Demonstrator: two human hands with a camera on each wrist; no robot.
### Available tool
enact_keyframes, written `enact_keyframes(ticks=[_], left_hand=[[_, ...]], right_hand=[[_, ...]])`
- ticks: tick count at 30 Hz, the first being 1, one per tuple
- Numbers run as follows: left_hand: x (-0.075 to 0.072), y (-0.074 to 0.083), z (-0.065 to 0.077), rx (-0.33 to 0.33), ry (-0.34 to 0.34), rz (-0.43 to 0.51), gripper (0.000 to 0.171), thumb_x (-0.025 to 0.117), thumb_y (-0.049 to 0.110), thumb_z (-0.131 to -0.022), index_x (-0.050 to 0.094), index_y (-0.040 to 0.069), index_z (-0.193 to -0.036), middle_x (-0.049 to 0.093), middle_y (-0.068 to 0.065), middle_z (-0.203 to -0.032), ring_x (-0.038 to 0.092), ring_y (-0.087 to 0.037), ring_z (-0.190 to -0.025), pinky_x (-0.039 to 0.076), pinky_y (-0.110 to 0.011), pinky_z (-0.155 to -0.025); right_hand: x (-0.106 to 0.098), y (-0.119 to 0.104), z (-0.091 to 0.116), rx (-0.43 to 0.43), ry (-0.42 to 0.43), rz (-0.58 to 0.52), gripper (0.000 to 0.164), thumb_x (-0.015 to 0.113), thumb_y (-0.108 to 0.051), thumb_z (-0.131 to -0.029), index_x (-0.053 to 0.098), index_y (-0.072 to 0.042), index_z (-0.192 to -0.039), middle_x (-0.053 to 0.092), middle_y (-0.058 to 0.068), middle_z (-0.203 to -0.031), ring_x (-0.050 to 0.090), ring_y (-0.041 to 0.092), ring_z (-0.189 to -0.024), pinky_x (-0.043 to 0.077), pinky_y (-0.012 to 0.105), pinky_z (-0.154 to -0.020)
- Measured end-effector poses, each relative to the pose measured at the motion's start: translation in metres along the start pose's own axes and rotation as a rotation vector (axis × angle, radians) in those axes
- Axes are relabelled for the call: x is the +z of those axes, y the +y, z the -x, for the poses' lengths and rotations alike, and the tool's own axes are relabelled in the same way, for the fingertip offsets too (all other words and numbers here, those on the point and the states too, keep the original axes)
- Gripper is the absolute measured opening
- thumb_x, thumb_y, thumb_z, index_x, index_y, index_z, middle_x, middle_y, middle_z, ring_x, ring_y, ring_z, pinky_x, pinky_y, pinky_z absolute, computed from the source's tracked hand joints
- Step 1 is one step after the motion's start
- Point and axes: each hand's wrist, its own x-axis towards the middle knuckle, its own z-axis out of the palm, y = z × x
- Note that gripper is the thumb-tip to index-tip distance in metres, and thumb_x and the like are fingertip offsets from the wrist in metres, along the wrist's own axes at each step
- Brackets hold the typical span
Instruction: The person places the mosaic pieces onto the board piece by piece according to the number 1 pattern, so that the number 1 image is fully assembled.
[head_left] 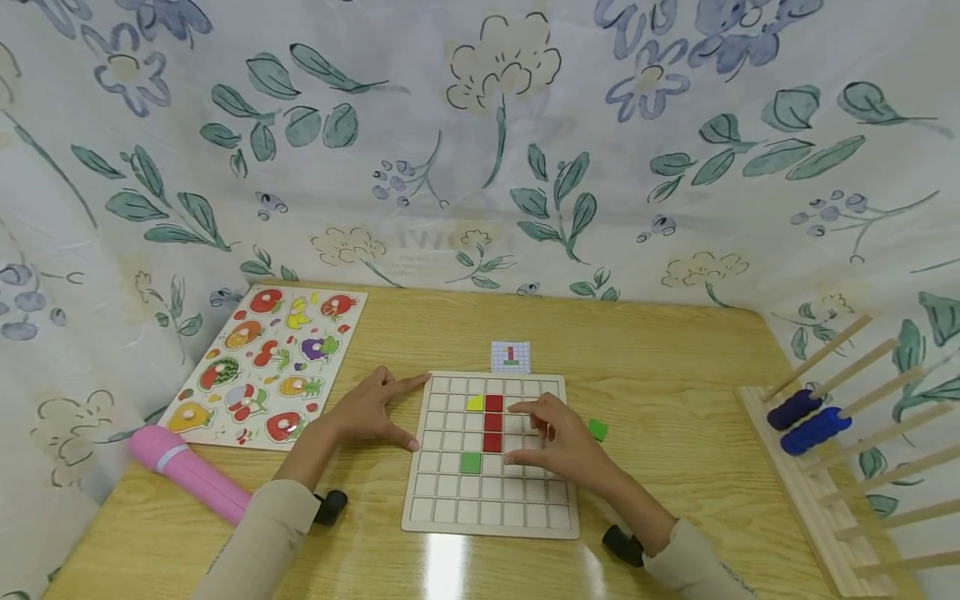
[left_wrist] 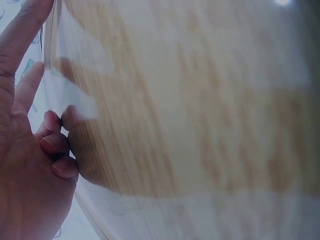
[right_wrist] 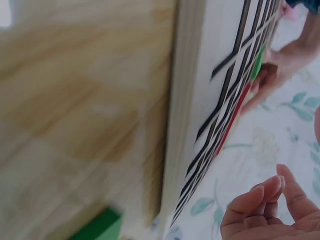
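Note:
A light wooden grid board [head_left: 459, 510] lies on the table. A yellow piece [head_left: 476, 403] and a red square tile [head_left: 493, 403] sit side by side on it; another red tile [head_left: 492, 442] is lower, and a green tile [head_left: 470, 462] lies down and left of that. My left hand [head_left: 369, 408] has thumb and forefinger spread along the board's left edge, its other fingers bent in the left wrist view. Over the board's right half, my right hand [head_left: 558, 435] holds its thumb and forefinger apart, with nothing visible between them. Beside it a green piece [head_left: 597, 429] rests on the table.
A small printed pattern card [head_left: 511, 357] lies behind the board. To the left are a fruit puzzle board [head_left: 255, 382] and a pink stick-like object [head_left: 198, 479]. A wooden peg rack [head_left: 806, 492] with blue and purple pieces stands at right. A floral cloth [head_left: 480, 167] hangs behind.

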Motion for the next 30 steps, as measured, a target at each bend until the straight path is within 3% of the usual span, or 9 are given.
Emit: enact_keyframes(ticks=[7,12,20,30], left_hand=[[0.000,-0.002,0.000,-0.007,0.000,-0.006,0.110,0.089,0.060,-0.059,0.041,0.028,-0.153,0.028,-0.005,-0.093,0.031,-0.019,-0.081,0.028,-0.033,-0.069],[0.001,-0.003,0.000,-0.019,-0.003,-0.011,0.110,0.087,0.063,-0.058,0.041,0.030,-0.153,0.030,-0.005,-0.095,0.032,-0.019,-0.083,0.030,-0.034,-0.070],[0.002,-0.004,0.000,-0.021,0.000,-0.009,0.110,0.087,0.063,-0.058,0.041,0.031,-0.153,0.030,-0.005,-0.095,0.033,-0.019,-0.083,0.030,-0.033,-0.070],[0.001,-0.004,0.000,-0.026,0.003,-0.008,0.111,0.087,0.065,-0.058,0.040,0.031,-0.153,0.031,-0.005,-0.096,0.033,-0.019,-0.083,0.031,-0.033,-0.070]], right_hand=[[-0.023,0.010,0.010,0.084,0.018,-0.016,0.072,0.090,-0.025,-0.071,0.061,-0.007,-0.134,0.047,0.014,-0.091,0.040,0.017,-0.078,0.036,0.024,-0.066],[-0.032,0.017,0.019,0.099,0.013,0.005,0.077,0.091,-0.027,-0.069,0.059,-0.007,-0.136,0.043,0.011,-0.090,0.038,0.018,-0.077,0.035,0.025,-0.065],[-0.044,0.032,0.029,0.097,0.038,0.041,0.072,0.090,-0.028,-0.070,0.061,-0.008,-0.134,0.041,0.007,-0.088,0.036,0.015,-0.076,0.034,0.025,-0.065],[-0.061,0.045,0.039,0.164,0.108,0.084,0.062,0.088,-0.024,-0.075,0.064,-0.004,-0.128,0.040,0.008,-0.084,0.036,0.014,-0.074,0.033,0.026,-0.062]])
